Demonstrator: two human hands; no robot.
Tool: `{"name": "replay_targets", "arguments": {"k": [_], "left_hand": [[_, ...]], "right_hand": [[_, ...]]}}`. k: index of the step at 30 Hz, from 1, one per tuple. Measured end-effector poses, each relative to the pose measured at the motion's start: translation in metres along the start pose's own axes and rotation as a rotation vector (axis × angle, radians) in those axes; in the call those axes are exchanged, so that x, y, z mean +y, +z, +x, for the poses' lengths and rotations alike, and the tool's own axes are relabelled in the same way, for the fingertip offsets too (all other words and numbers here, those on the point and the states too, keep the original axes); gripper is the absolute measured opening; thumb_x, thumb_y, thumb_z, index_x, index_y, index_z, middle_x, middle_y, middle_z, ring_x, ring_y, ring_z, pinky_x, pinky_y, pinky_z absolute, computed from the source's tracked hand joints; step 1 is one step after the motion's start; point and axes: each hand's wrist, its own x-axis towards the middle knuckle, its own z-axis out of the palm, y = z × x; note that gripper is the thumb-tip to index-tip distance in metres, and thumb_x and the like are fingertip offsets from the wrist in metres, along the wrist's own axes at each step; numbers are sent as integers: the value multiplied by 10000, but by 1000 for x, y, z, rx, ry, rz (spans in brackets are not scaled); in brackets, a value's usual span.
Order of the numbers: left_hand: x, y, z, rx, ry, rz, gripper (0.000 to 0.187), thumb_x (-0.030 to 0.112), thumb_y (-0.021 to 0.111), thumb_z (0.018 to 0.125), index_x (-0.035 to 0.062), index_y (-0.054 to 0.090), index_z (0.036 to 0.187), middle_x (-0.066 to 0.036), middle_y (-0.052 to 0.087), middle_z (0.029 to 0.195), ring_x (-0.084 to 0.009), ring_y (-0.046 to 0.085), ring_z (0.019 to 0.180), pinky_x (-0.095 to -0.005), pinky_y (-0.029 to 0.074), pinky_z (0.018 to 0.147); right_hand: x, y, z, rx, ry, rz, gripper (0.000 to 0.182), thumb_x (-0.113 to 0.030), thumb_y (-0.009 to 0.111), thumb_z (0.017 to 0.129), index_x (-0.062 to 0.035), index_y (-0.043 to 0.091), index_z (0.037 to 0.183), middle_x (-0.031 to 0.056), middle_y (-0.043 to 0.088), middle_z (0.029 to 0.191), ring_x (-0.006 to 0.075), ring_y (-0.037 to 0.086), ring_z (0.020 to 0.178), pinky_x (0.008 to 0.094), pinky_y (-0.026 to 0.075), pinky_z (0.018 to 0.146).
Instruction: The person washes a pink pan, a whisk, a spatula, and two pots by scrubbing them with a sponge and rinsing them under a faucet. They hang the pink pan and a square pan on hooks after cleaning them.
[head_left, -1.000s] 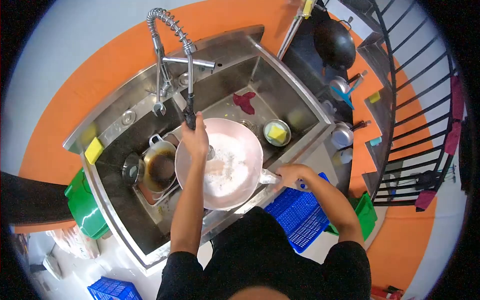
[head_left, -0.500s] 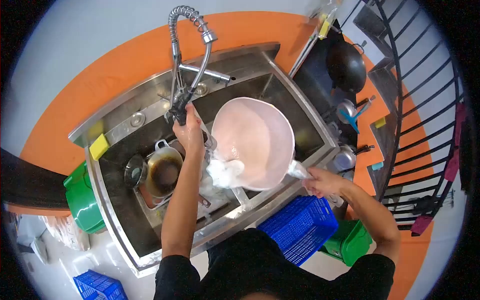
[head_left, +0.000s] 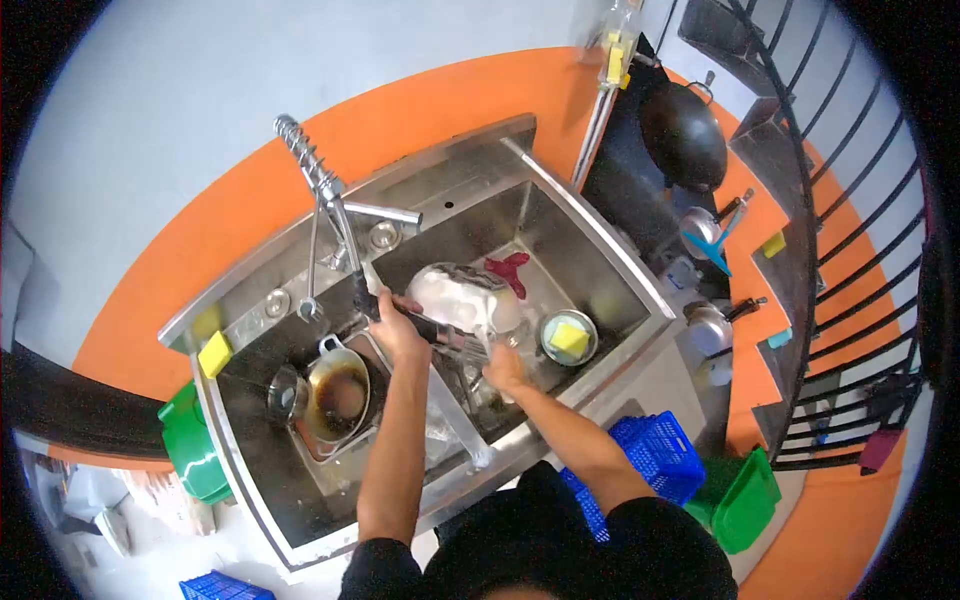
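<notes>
My left hand (head_left: 400,335) is closed around the black faucet sprayer (head_left: 366,298) above the divider between the two basins. Its nozzle points right, and water seems to run toward my other hand. My right hand (head_left: 503,368) grips the handle of a soapy pan (head_left: 462,300), which sits tilted low in the right basin with white foam over it. Right of the pan, a small metal bowl (head_left: 592,352) holds a yellow sponge (head_left: 569,340). Behind lies a dark red cloth-like item (head_left: 508,273). My forearms partly hide the divider.
The left basin holds a brown-stained pot (head_left: 340,395) and a strainer-like pan (head_left: 287,393). Another yellow sponge (head_left: 214,354) rests on the left rim. A black wok (head_left: 684,137) and small pans (head_left: 708,332) stand right. A blue crate (head_left: 655,455) and green bin (head_left: 745,505) flank the sink's front.
The pan has gone from raised over the basin, its pale inside showing, to low and tilted in the sink. My right hand moved left with it; the sprayer swung down to point right.
</notes>
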Motion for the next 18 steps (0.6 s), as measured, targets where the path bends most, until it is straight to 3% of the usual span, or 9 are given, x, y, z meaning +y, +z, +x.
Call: {"name": "replay_targets", "arguments": {"k": [2, 6, 7, 11, 13, 14, 16, 17, 18], "left_hand": [[-17, -7, 5, -10, 66, 33, 264, 121, 517, 865, 86, 413, 624, -18, 424, 527, -137, 416, 453, -293, 385, 456], [-28, -8, -3, 23, 86, 46, 177, 113, 547, 865, 37, 412, 780, -22, 415, 527, -134, 414, 450, -288, 388, 439], [-30, -7, -7, 39, 105, 72, 197, 125, 551, 875, 18, 390, 838, -27, 416, 527, -137, 414, 446, -290, 393, 439], [-45, -1, -1, 118, 188, 95, 199, 139, 552, 881, 21, 401, 829, -37, 441, 533, -137, 425, 443, -289, 396, 440], [-56, -8, 9, -28, 216, 185, 212, 145, 557, 876, 25, 422, 766, -44, 455, 529, -143, 440, 438, -287, 395, 439], [-58, -8, 6, -26, 209, 190, 212, 145, 557, 876, 25, 422, 766, -44, 455, 529, -143, 440, 438, -287, 395, 439], [-58, -5, -5, -124, 169, 275, 256, 152, 558, 872, 45, 431, 678, -49, 462, 512, -151, 451, 430, -288, 391, 435], [-59, -5, -10, -108, 144, 328, 321, 156, 554, 870, 65, 411, 597, -50, 460, 494, -157, 450, 421, -286, 381, 427], [-62, -6, -10, -112, 140, 338, 321, 156, 554, 870, 65, 411, 597, -50, 460, 494, -157, 450, 421, -286, 381, 427]], "right_hand": [[-5, 14, 12, 151, -32, 96, 223, -98, 581, 675, 40, 580, 850, 262, 616, 842, 416, 606, 848, 476, 487, 735], [-7, 33, 25, 81, 115, 172, 327, -151, 639, 653, 42, 548, 901, 254, 605, 877, 423, 587, 849, 491, 464, 760], [-6, 38, 26, 70, 124, 176, 309, -200, 660, 674, 35, 564, 850, 251, 610, 869, 417, 587, 861, 483, 463, 759], [0, 63, 35, 191, 184, 244, 375, -270, 696, 690, 32, 573, 875, 225, 617, 849, 398, 595, 856, 463, 461, 756], [13, 81, 40, 167, 237, 493, 409, -338, 690, 738, 4, 586, 936, 158, 628, 832, 305, 608, 793, 410, 470, 690], [13, 74, 40, 166, 245, 491, 409, -338, 690, 738, 4, 586, 936, 158, 628, 832, 305, 608, 793, 410, 470, 690], [6, 47, 39, -308, 437, 1231, 389, -366, 666, 776, -57, 596, 1003, 82, 632, 909, 180, 579, 735, 331, 459, 620], [6, 40, 37, -419, 477, 1381, 319, -336, 616, 829, -110, 585, 1053, 28, 616, 953, 98, 539, 717, 273, 439, 578], [2, 37, 35, -417, 484, 1390, 319, -336, 616, 829, -110, 585, 1053, 28, 616, 953, 98, 539, 717, 273, 439, 578]]}}
